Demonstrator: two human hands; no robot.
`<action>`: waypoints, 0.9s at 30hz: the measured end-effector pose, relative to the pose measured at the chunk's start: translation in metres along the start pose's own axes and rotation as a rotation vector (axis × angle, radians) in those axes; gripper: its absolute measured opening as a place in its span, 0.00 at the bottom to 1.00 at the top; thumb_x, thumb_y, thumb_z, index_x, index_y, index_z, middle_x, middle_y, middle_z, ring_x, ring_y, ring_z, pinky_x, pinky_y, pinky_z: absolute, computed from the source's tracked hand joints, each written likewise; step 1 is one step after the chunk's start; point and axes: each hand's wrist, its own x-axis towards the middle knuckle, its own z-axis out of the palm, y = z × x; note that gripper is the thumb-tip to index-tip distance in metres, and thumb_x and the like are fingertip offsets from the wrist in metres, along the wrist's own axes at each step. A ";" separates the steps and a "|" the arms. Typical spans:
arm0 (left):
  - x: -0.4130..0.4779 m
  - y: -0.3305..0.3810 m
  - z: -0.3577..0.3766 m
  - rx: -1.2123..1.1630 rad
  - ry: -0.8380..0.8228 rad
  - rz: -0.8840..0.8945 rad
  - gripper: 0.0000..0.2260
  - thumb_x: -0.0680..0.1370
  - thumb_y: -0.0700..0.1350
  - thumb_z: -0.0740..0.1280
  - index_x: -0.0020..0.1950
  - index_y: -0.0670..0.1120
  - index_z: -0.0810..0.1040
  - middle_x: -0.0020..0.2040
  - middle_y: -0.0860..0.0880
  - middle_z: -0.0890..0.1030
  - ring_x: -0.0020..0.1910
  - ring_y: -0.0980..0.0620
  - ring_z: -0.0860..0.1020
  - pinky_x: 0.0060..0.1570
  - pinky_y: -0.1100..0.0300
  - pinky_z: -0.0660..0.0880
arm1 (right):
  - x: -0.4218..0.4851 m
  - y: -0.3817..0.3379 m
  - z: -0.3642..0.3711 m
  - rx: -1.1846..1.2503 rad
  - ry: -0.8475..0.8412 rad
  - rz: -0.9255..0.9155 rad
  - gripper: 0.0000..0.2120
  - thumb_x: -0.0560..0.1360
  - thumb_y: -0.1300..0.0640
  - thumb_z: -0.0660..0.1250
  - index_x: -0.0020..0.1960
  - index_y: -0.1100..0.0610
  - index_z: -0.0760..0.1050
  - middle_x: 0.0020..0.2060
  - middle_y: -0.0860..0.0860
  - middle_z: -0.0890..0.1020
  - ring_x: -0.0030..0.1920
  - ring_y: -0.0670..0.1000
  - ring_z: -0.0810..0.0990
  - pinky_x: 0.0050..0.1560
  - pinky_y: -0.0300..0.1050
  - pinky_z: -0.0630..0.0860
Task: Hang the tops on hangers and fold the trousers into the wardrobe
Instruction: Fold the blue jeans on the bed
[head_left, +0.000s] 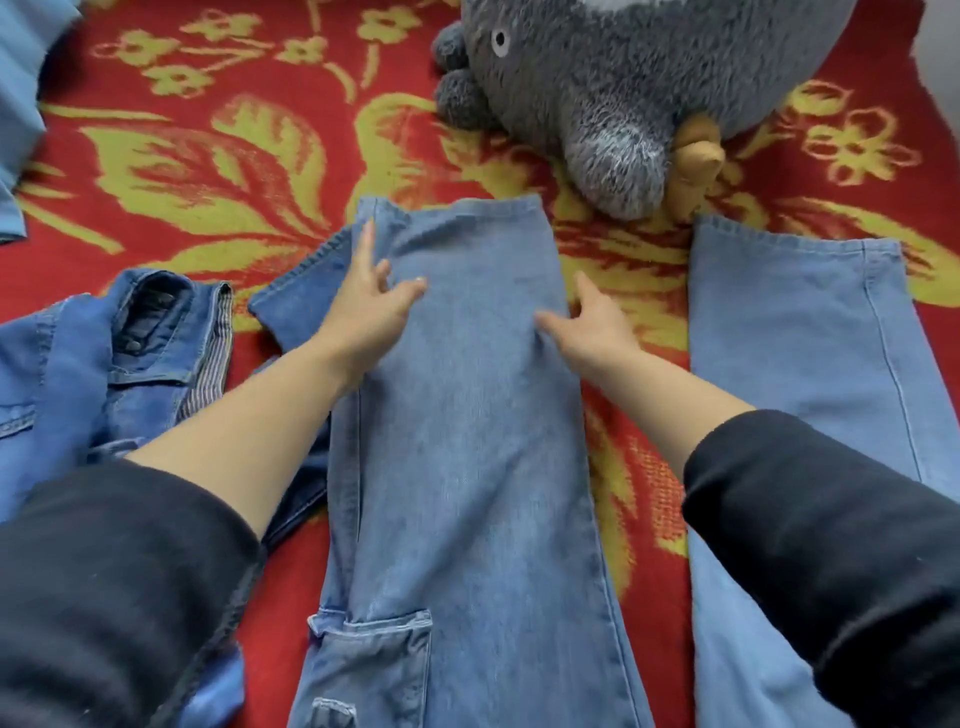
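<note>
A red cover (218, 171) with yellow flowers fills the frame, and the jeans (467, 441) lie spread flat on it, light blue, with the waist end out of sight at the bottom edge. Their centre leg runs from bottom centre up to its hem (457, 208) in the upper middle, so its long axis points straight away from the person. The right leg (800, 338) lies roughly parallel at the right of the frame, apart from it with a strip of cover between them. A grey plush (623, 78) sits at the upper right, just beyond both hems. A darker denim top (78, 364) is crumpled at the left, and a blue cloth (15, 104) shows at the upper left corner. The left hand (371, 317) rests flat with fingers spread on the centre leg's left edge, gripping nothing. The right hand (597, 332) presses the same leg's right edge, fingers straight and thumb reaching in, also holding nothing. Both hands sit short of the hem, which lies further up the frame from the fingertips. The right hand is the nearer one to the right leg, so stacking the two legs sideways looks like its job before any fold along the length.
</note>
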 end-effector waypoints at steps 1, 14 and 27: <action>-0.007 -0.007 0.004 0.232 -0.059 0.064 0.32 0.80 0.43 0.62 0.78 0.53 0.49 0.77 0.48 0.58 0.75 0.52 0.59 0.71 0.57 0.58 | -0.006 0.010 0.005 -0.054 -0.024 -0.061 0.28 0.75 0.53 0.66 0.73 0.52 0.63 0.67 0.50 0.74 0.66 0.54 0.72 0.54 0.38 0.66; -0.214 -0.046 0.077 0.977 -0.068 0.261 0.25 0.82 0.51 0.52 0.78 0.49 0.52 0.79 0.46 0.47 0.78 0.48 0.42 0.73 0.52 0.37 | -0.171 0.073 -0.033 -0.368 -0.044 -0.129 0.30 0.78 0.50 0.63 0.77 0.52 0.58 0.76 0.51 0.61 0.76 0.50 0.56 0.74 0.51 0.58; -0.476 -0.042 0.236 0.730 -0.232 0.137 0.24 0.82 0.47 0.54 0.77 0.46 0.55 0.79 0.44 0.49 0.78 0.48 0.45 0.75 0.57 0.41 | -0.371 0.224 -0.145 -0.402 0.172 0.143 0.24 0.73 0.53 0.69 0.66 0.59 0.70 0.62 0.59 0.70 0.63 0.60 0.67 0.61 0.52 0.64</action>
